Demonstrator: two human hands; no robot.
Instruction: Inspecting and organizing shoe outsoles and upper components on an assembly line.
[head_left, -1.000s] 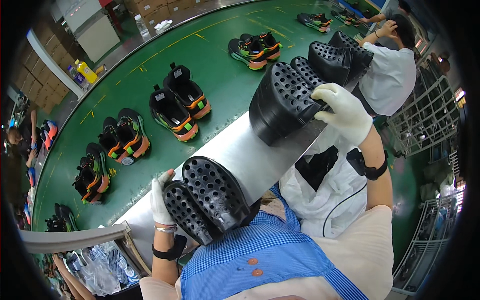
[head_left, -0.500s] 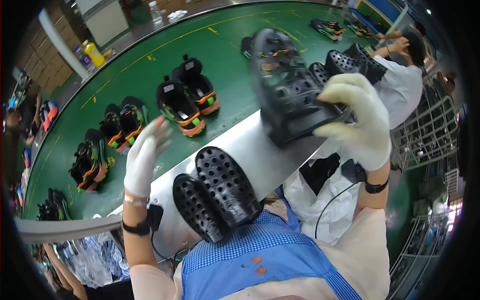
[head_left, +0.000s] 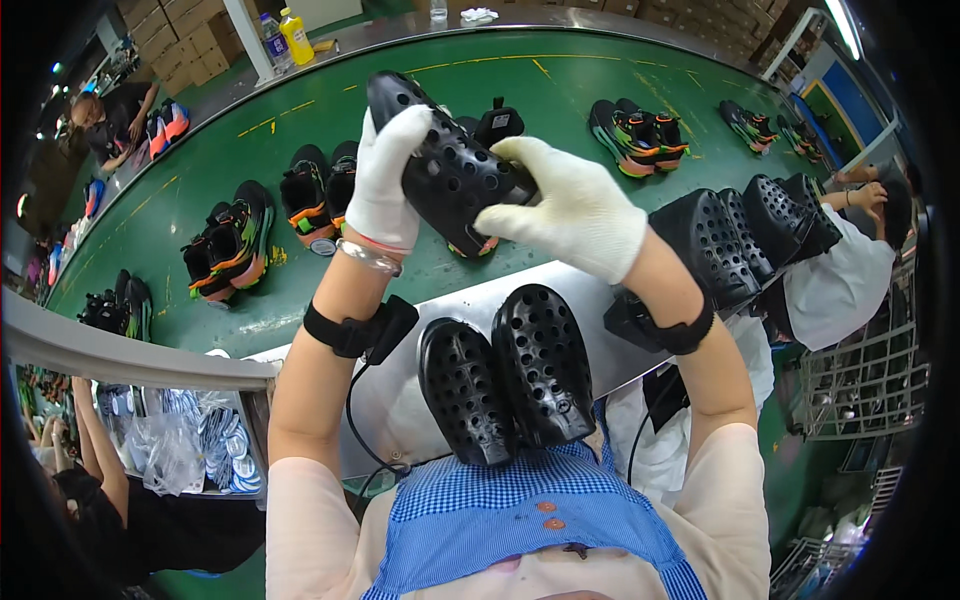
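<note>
White gloves [head_left: 585,212], black armbands [head_left: 340,335] and a blue apron [head_left: 465,525] are worn.

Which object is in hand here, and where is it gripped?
A black perforated shoe-shaped form, held in both gloved hands: the left hand grips its left side, the right hand its nearer, right-hand end.

Black, hole-dotted, shoe-shaped form [head_left: 455,165] up top: plastic-looking, smooth, semi-gloss! L hand [head_left: 388,190] in matt white knit cloth, R hand [head_left: 580,215] ditto. Pair of black, hole-dotted, rounded plastic-looking forms [head_left: 548,372] below, v. glossy. Flat silver metal ledge [head_left: 470,292], smooth w/ dull sheen; blue-and-white chequered cloth apron [head_left: 440,500], matt.
</note>
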